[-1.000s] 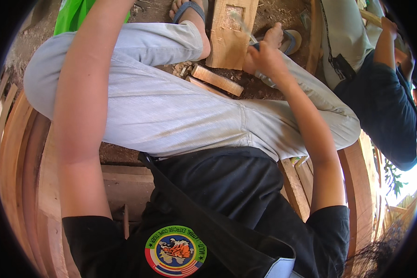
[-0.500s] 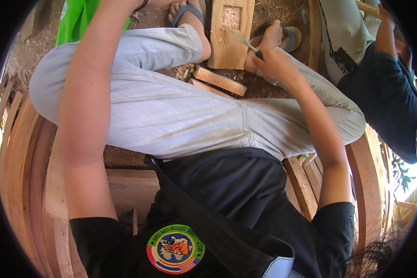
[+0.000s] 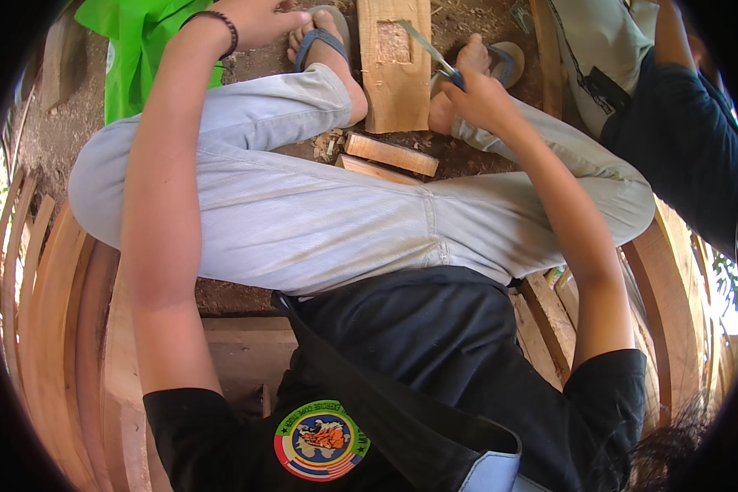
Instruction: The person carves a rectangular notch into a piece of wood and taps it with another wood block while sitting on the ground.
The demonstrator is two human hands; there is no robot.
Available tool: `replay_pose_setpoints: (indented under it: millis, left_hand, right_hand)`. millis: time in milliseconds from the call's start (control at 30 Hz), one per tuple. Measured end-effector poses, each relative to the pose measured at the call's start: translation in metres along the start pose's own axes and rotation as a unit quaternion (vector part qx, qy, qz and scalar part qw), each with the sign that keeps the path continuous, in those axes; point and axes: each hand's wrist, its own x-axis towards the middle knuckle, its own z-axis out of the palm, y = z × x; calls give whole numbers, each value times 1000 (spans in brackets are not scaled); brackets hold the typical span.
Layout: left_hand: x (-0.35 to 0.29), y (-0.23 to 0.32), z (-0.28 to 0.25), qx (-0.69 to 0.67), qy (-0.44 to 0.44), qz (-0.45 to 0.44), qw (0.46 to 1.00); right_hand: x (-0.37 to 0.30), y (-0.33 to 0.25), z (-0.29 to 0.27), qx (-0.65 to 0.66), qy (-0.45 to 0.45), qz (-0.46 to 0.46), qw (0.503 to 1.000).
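Observation:
My right hand (image 3: 485,102) is closed around the dark handle of a chisel (image 3: 422,45). Its flat metal blade slants up and left, with the tip over a rectangular recess (image 3: 394,41) cut in a wooden board (image 3: 398,102). The board lies lengthwise between my feet, and the recess has a rough, chipped floor. At the top edge, my left hand (image 3: 258,20) is above my sandalled left foot (image 3: 328,53), fingers partly out of frame. The visible fingers stretch out, with nothing seen in them.
Two short wood blocks (image 3: 392,154) lie before the board's near end, beside wood shavings (image 3: 328,146). A green bag (image 3: 127,49) stands at the far left. Another person's dark sleeve (image 3: 681,139) is close by on the right. Long timber planks (image 3: 49,303) run along both sides.
My left hand has come into view at the top. The chisel tip has shifted up over the recess, with my right hand still gripping the handle. The whole view has shifted slightly.

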Motion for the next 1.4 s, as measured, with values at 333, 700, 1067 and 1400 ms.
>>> replay_pose_setpoints:
  millis: [333, 700, 1067, 1400]
  left_hand:
    - [-5, 16, -11, -4, -19, 10, 1000]
    - [-6, 16, -7, -1, -31, 8, 999]
    - [-2, 11, 3, 10, -22, 18, 1000]
    - [-2, 26, -8, -25, -43, -11, 999]
  right_hand:
    - [-21, 4, -4, -43, -71, -25, 996]
    - [-29, -10, -2, -190, 31, -36, 981]
    - [-19, -16, -23, -249, 7, -22, 968]
    - [-11, -8, -7, -203, 15, -72, 976]
